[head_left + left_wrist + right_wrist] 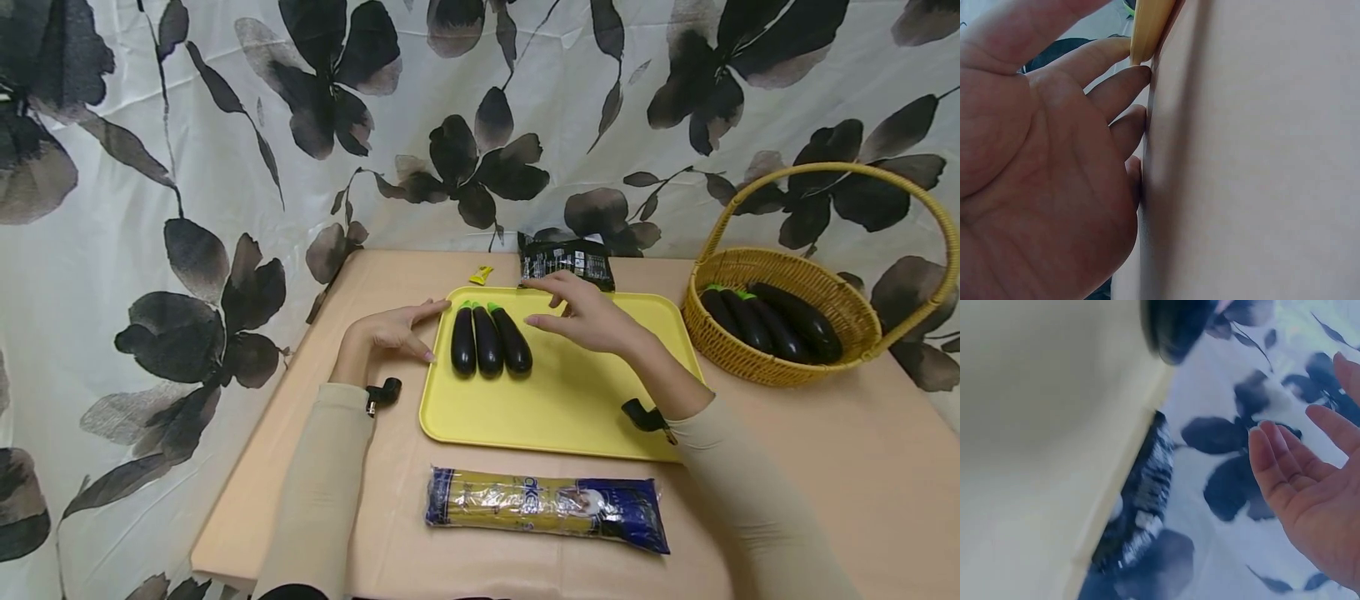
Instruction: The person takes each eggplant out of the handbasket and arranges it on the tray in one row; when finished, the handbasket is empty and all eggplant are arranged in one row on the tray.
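Three dark eggplants (488, 340) with green tops lie side by side on the left part of a yellow tray (592, 408). My left hand (390, 330) is at the tray's left edge with its fingers loosely extended. In the left wrist view, its fingertips meet the table beside the tray's rim (1145, 31), and the palm holds nothing. Over the tray, to the right of the eggplants, hovers my right hand (581, 317), fingers spread and holding nothing. The right wrist view shows that hand (1316, 481) apart from the blurred dark end of an eggplant (1175, 328).
A wicker basket (738, 354) with a tall handle stands right of the tray, with several eggplants inside. Behind the tray lie a black packet (567, 260) and a small yellow wrapped piece (482, 275). A blue-and-yellow pasta package (547, 504) lies in front.
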The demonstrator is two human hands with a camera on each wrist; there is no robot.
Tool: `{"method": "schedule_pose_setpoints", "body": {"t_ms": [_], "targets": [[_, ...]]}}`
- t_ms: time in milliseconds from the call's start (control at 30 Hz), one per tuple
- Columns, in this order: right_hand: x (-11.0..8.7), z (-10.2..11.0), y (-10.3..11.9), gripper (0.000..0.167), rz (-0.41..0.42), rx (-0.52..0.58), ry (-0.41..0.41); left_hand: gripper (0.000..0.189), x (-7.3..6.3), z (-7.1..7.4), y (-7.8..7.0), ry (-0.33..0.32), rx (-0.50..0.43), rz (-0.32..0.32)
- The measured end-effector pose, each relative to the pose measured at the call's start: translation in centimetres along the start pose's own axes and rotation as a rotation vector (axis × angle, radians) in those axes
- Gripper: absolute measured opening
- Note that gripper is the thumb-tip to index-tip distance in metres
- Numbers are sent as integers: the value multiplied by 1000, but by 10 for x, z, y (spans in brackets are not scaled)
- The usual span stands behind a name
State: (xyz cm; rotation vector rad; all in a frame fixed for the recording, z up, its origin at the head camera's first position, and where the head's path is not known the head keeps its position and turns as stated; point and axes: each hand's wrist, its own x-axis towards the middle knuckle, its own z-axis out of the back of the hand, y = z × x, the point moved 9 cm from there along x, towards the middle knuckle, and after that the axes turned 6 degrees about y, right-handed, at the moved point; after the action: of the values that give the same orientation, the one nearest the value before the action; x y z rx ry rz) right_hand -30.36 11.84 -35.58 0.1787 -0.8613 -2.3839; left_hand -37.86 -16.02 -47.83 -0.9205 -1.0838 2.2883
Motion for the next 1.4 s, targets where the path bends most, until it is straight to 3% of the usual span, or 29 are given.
{"method": "schedule_pose_setpoints", "body": {"t_ms": [400,600,1000,1400], "targets": [[-49,51,-11,55,71,26,-224,118,-1,0,-2,7,11,-15],[-61,64,-24,54,84,80,-281,118,-1,1,-1,3,15,-19],[-90,97,-60,53,-82,43,-386,119,0,1,-2,12,9,-24],[-120,123,-92,52,-195,-5,-468,119,0,0,-2,16,-17,-19]]}}
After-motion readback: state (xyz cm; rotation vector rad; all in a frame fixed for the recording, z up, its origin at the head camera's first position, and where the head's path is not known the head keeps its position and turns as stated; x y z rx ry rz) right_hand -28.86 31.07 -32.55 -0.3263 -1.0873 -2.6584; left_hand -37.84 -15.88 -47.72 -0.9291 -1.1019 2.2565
